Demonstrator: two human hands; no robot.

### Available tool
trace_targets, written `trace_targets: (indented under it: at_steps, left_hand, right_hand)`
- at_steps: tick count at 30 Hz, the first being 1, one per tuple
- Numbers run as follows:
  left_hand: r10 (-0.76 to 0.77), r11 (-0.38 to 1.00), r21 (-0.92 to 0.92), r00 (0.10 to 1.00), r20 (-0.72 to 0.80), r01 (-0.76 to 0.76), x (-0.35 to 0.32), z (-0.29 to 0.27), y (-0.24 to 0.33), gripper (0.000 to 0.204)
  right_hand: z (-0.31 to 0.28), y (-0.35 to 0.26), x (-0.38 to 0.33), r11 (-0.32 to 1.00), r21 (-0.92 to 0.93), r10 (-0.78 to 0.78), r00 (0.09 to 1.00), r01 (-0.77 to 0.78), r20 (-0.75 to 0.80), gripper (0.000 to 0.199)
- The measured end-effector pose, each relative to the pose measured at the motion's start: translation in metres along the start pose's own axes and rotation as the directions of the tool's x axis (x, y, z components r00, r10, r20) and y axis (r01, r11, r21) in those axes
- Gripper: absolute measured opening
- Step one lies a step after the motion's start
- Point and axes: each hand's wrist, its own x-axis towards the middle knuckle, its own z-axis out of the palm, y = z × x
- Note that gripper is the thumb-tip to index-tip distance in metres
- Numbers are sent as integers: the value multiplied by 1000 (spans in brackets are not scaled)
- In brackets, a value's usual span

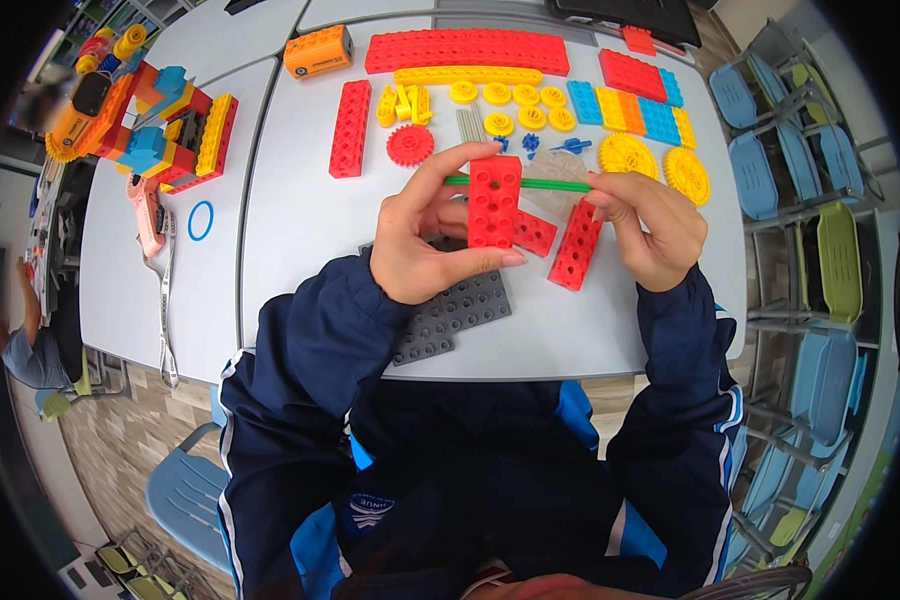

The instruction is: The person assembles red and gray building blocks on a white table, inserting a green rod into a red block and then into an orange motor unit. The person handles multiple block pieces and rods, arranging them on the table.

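Observation:
My left hand grips a red building brick with holes in its side, thumb at the lower end and index finger at the top. A green axle rod passes by the brick's upper end and sticks out on both sides; whether it runs through a hole I cannot tell. The rod's right end is pinched in my right hand. Below, on the table, lie a red brick and a shorter red piece. Grey studded plates lie partly under my left hand.
Yellow pulley wheels, a red gear, yellow gears and long red beams are laid out beyond my hands. An orange box-shaped block stands at the back. A built brick model occupies the left table; stacked chairs stand at right.

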Motion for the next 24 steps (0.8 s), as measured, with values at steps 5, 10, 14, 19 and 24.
trace_targets:
  at_steps: [5,10,14,19,24]
  left_hand:
    - [30,992,119,999,37,-34,-5,-4,-2,88]
    - [140,928,337,986,86,-161,-2,0,-6,85]
    - [224,875,401,961,161,-271,-1,4,-6,88]
    - [197,922,317,975,106,-221,-3,4,-8,79]
    - [169,979,114,985,23,-170,-3,2,-7,72]
  right_hand:
    - [1,-4,-1,997,62,32,999,-34,33,12]
    - [9,-5,-3,995,94,-45,996,38,71,13]
    - [16,-10,-10,985,167,14,993,-33,119,12]
    - [11,-12,-6,988,142,57,995,-68,78,11]
    - [9,-5,-10,956,226,187,982,-186,15,9]
